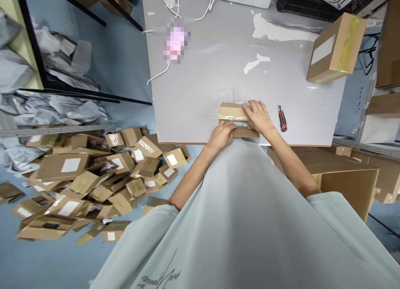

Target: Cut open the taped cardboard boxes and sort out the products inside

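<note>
A small cardboard box (233,111) lies at the table's front edge, its top flaps parted, with clear tape along the far flap. Inside the gap some pink and green contents (240,123) show. My left hand (222,134) grips the near left side of the box, fingers bent at the opening. My right hand (258,117) is on the box's right end, its fingers over the far flap. To the right of that hand lies a red and black box cutter (282,119).
A taped carton (333,51) stands at the table's (193,89) back right. A blurred phone (176,43) with white cables lies back left. A black crate (300,5) is at the far edge. Many opened boxes (67,164) cover the floor left; a large carton (337,164) stands below right.
</note>
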`<state>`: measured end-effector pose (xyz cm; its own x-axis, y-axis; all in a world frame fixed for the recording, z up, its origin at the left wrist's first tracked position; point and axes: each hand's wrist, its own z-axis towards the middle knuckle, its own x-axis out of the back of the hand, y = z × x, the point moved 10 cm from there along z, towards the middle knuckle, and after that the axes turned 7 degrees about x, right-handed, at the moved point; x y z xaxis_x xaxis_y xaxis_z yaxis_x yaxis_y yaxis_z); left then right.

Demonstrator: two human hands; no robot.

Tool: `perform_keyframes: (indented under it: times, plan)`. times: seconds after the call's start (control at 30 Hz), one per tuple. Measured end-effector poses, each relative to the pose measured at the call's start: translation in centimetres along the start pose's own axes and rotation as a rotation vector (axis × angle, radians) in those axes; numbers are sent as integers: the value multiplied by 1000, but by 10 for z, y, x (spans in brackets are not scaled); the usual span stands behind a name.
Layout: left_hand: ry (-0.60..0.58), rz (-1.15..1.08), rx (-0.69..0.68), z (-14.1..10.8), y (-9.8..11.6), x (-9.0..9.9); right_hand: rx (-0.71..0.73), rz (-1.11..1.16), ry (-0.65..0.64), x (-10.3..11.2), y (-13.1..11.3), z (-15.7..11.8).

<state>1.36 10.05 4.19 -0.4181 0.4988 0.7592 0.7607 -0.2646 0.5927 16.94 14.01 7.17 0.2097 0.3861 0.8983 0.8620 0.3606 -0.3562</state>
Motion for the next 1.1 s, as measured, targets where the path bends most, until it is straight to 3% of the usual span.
perform_keyframes:
  times: [0.1, 0.23, 0.37, 0.5, 0.67, 0.83, 1.03, 1.1]
  plan:
    - [-26, 66, 11, -2, 3, -7, 45, -13, -8, 3, -8, 4]
    - [-31, 206, 64, -8, 0, -8, -19, 16, 61, 14, 16, 13]
    - [-133, 307, 52, -8, 1, -15, -44, 37, 223, 22, 39, 30]
    - [-265, 396, 104, 2, -2, -23, -80, 18, 356, 21, 40, 41]
    - [-300, 494, 184, 9, 6, -17, -104, -18, 200, -4, 24, 43]
    - [-214, 543, 165, -6, 18, 3, 31, -37, 61, -27, 3, 20]
    - [-80, 497, 421, -14, -24, 43, 18, -84, 58, -24, -5, -9]
    - [-62, 474, 434, -6, -31, 49, 10, -97, 50, -22, -9, -18]
